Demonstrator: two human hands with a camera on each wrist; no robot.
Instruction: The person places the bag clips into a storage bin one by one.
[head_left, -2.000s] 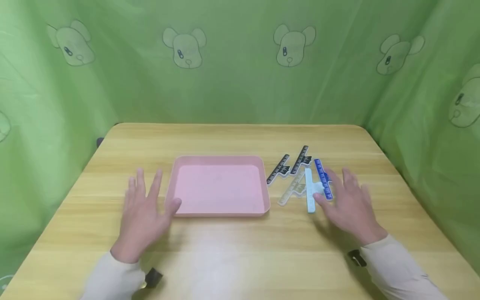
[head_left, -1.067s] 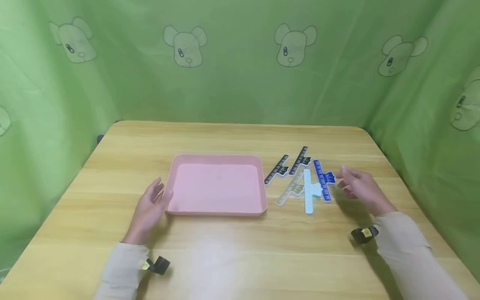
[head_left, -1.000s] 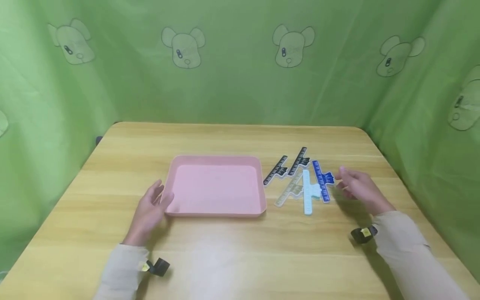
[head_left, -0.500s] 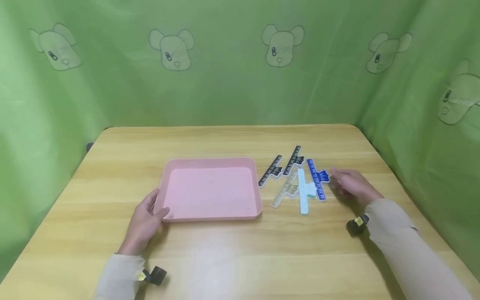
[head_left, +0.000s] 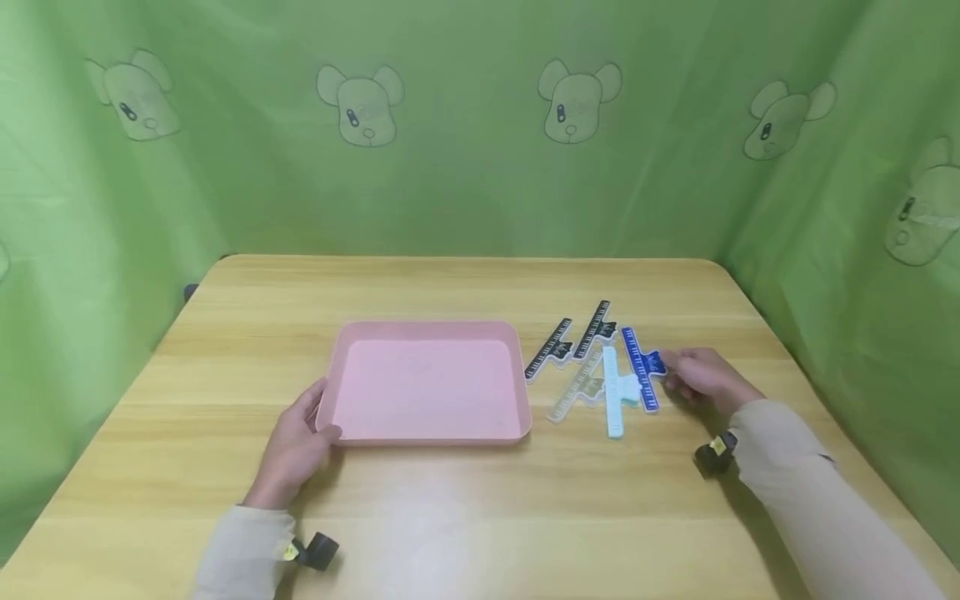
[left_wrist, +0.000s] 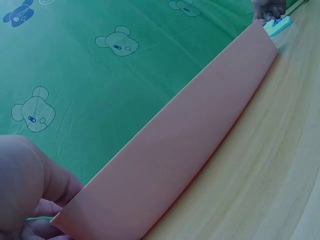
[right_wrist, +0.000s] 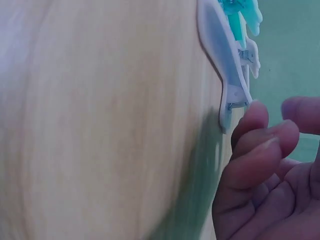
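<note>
The right hand [head_left: 705, 375], thumb and fingers parted, has its fingertips at the handle of the blue bar clip [head_left: 640, 371] (the light-blue bar clip [head_left: 613, 392] lies close alongside); a centred pinch should hold best. The left hand [head_left: 294, 450] grips the pink tray [head_left: 423, 392], left of the clips.

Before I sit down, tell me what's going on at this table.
A person's left hand grips the near left corner of a pink tray. The right hand is at the handle end of a dark blue T-shaped clip, with its thumb apart from the fingers. Two black clips, a clear clip and a light blue clip also lie right of the tray.
</note>
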